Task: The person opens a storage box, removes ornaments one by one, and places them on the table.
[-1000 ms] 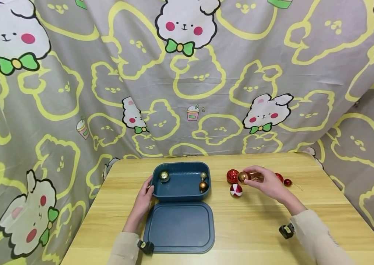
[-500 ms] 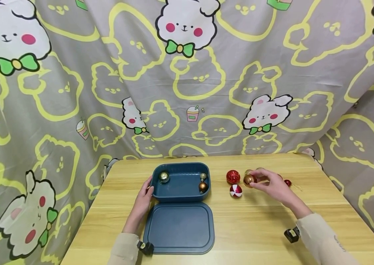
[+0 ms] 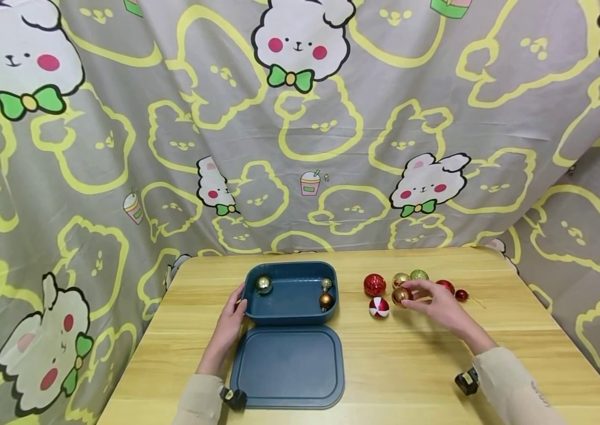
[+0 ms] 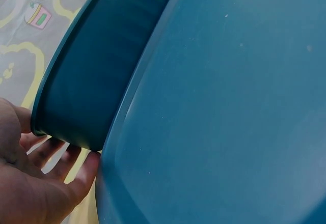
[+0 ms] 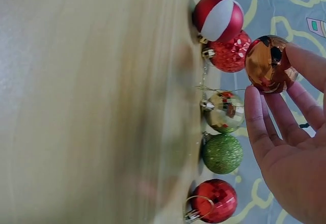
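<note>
Copper bauble (image 5: 267,63) — the right hand (image 5: 289,158) pinches it.

Permits passage, in the head view, over the bare strip of wooden table (image 3: 385,366) at lower centre-right, between the lid (image 3: 287,367) and the right sleeve (image 3: 512,383), and through the gap at centre between the blue box (image 3: 290,319) and the red ball (image 3: 374,285). Is obstructed right of centre by the striped ball (image 3: 378,307), gold ball (image 3: 400,280) and green ball (image 3: 419,275), closely spaced near the right hand (image 3: 440,302) and its pinched copper ball (image 3: 400,297). Remains accessible through the box's open top, but blocked at its left wall by the left hand (image 3: 231,320).
</note>
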A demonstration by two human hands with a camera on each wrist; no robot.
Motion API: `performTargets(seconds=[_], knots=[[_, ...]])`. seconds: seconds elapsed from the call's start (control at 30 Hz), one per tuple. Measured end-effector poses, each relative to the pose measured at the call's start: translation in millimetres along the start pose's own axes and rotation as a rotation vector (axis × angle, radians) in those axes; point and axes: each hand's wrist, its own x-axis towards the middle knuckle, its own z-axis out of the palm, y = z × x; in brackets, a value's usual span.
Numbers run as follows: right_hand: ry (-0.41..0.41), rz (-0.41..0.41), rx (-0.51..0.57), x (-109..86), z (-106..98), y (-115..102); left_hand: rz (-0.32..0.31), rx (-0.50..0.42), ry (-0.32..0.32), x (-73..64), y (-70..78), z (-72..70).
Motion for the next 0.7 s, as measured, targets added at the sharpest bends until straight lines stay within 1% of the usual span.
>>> performTargets(seconds=[0.13,0.4,0.63,0.7], knots=[[-0.006,0.011,-0.018,-0.7,2,4,0.004,0.015,0.002,-0.6,1.1,-0.3],[-0.031,0.054,0.007,1.6,7,14,0.007,0.010,0.005,-2.6,2.9,1.3],[-0.039,0.048,0.005,4.3,11,21,0.000,0.004,0.004,-0.3,2.3,-0.1],[-0.040,0.061,0.003,4.8,12,22,-0.001,0.000,0.002,-0.3,2.0,-0.1]])
